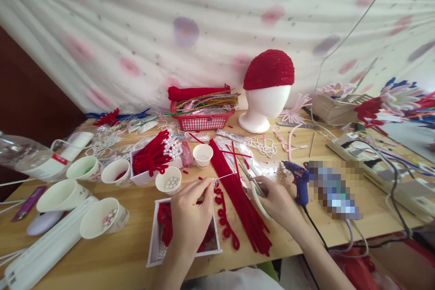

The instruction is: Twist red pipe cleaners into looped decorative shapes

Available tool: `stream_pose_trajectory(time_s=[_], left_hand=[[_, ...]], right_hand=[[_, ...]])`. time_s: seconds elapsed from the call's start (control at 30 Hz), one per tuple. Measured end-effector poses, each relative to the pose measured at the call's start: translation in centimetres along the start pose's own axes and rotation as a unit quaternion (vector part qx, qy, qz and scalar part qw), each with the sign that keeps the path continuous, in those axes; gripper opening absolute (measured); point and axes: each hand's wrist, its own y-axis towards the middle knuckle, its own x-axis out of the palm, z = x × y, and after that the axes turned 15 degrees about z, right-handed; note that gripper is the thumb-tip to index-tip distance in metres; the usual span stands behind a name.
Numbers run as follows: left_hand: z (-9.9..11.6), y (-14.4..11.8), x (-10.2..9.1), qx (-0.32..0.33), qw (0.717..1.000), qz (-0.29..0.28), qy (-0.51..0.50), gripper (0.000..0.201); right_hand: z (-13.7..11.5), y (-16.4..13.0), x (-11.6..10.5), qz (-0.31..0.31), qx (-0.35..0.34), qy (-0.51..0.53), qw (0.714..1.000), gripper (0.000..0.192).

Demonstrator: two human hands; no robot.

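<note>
My left hand (193, 210) is closed in a pinch above a small white box (185, 260). A thin white strand (226, 175) runs out from its fingertips to the right. My right hand (273, 199) is wrapped round the pale handles of a pair of scissors (249, 173), whose blades point up and left, close to the strand's far end. Beneath the scissors lies a bundle of red pipe cleaners (234, 199). Beside my left hand is a looped red pipe cleaner piece (224, 222). The box holds red pieces and pearl beads, partly hidden by my hand.
Paper cups (169, 180) of beads stand to the left. A blue glue gun (299, 183) with a cord lies to the right. Further back are a red basket (204, 121) and a white foam head (263, 104) with a red cap. A power strip (374, 167) sits far right.
</note>
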Motion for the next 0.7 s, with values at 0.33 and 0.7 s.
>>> stream_pose_trajectory(time_s=[0.33,0.7], left_hand=[[0.9,-1.2,0.0,-0.030,0.996,-0.075,-0.034,0.018],[2.8,-2.7,-0.3,-0.306,0.925,-0.198,-0.104,0.016]], right_hand=[[0.8,-2.7,-1.0,0.064,-0.040,-0.281,0.957,0.022],[-4.0,-7.2,-0.5,0.245,-0.179,0.099,0.948,0.030]])
